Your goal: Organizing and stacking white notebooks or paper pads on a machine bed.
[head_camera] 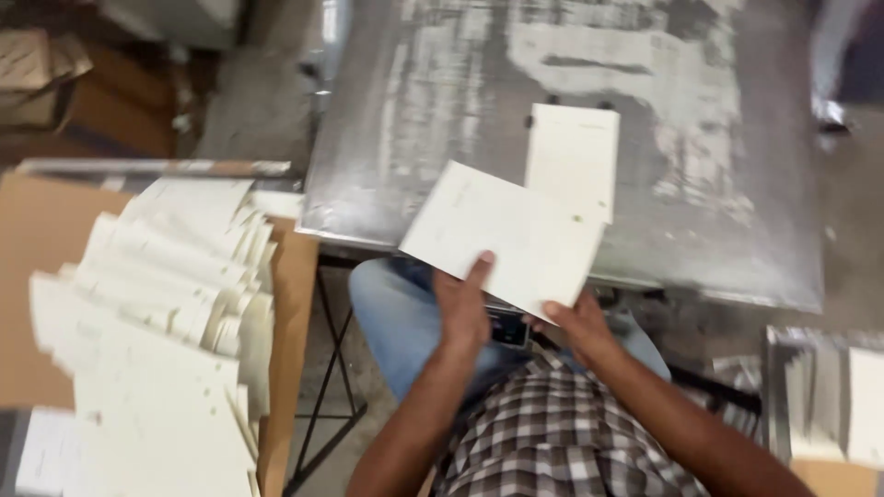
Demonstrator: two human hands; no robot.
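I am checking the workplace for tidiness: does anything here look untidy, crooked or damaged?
The cream sheets stacked at the left have slid apart into an uneven fan. The metal table has worn, patchy paint. The sheet that both hands hold looks undamaged.

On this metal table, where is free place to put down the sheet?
The metal table is bare left of the lying sheet and right of it, toward the far edge. Crowded: the fanned paper stack on the left, and paper piles on the right.

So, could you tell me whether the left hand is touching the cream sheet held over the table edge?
Touching. The head view shows the left hand with its thumb pressed flat on the cream sheet, while the right hand grips its lower edge.
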